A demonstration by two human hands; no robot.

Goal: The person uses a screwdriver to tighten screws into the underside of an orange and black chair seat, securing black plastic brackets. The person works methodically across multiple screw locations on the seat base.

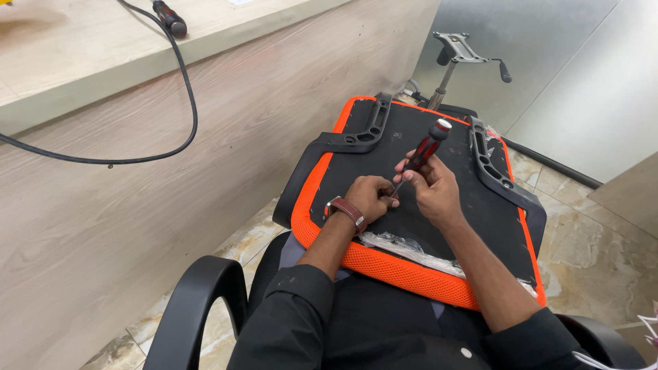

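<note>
While the upturned office-chair seat with its black underside panel and orange mesh edge (418, 212) lies across the person's lap, both hands are together over its middle. The right hand (433, 192) is closed round a screwdriver with a red-and-black handle and silver cap (426, 148), held tilted with its tip down at the panel. The left hand (371, 197), a brown strap at its wrist, is curled just beside the tip, fingertips pinching near it; what it pinches is too small to tell.

This looks like the driving of a fastener in the seat's underside. The next move would seem to call for the tip kept seated and the shaft steadied while the handle turns.

By count: one screwdriver, one seat, two black plastic armrest brackets (371, 127) (495, 164) bolted along its sides, one grey metal chair mechanism on a post (458, 51) behind, one black cable (184, 85) hanging from the wooden surface (89, 62).
</note>
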